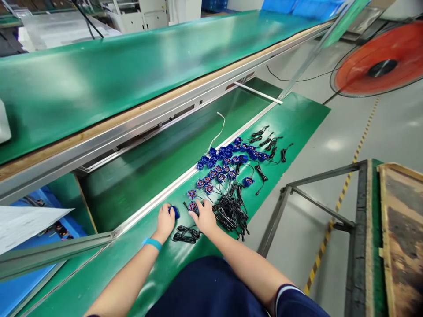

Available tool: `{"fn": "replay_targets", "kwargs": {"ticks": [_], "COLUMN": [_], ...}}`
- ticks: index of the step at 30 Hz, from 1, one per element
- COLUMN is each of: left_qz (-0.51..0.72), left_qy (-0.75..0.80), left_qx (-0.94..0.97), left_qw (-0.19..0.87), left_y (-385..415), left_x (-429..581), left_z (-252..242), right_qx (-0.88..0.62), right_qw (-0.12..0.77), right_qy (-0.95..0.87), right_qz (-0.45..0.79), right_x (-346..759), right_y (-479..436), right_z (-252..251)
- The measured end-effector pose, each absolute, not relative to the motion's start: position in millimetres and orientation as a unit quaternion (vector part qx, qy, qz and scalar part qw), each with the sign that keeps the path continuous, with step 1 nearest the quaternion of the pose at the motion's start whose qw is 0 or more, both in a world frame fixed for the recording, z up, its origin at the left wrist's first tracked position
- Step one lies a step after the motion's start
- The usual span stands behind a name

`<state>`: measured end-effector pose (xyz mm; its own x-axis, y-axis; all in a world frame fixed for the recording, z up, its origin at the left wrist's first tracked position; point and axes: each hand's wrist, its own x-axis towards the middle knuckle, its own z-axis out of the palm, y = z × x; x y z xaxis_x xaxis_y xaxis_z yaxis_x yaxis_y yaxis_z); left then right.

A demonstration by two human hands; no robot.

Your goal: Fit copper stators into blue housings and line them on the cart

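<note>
My left hand is closed around a small round blue housing just above the green bench. Beside it, my right hand reaches over another blue part with a red and white face; thumb and forefinger are apart at its edge, and whether they touch it I cannot tell. A coiled black cable lies below, between the two wrists. Past my right hand are several more blue parts in loose rows, with a heap of bundled black cables on their near side.
A white rail edges the narrow bench, with a sunken green channel behind it. Farther back runs a raised green worktop. On the right stand a metal frame and a large red fan. A thin white cable crosses the channel.
</note>
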<state>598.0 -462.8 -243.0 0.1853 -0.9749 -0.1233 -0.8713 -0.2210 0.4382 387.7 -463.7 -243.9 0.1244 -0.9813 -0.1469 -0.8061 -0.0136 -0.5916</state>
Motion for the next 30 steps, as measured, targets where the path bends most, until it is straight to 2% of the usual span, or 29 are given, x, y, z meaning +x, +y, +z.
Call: {"fn": "replay_targets", "kwargs": {"ticks": [5, 12, 19, 30], "left_qz": [-0.177, -0.196, -0.297, -0.307], "left_qy": [-0.656, -0.73, -0.782, -0.591], "left_qx": [0.731, 0.655, 0.547, 0.731], "left_qw": [0.064, 0.003, 0.035, 0.149], "left_y": [-483, -481, -450, -408], "left_x": [589, 616, 642, 630], "left_z": [-236, -221, -213, -222], "right_qx": [-0.709, -0.732, -0.721, -0.766], "right_qw": [0.278, 0.303, 0.286, 0.317], "right_qy": [0.636, 0.584, 0.605, 0.53], "right_qz": [-0.125, -0.178, -0.179, -0.179], "right_x": [411, 416, 436, 435], "right_y": [-464, -459, -447, -453], "right_z": [-238, -242, -239, -236]}}
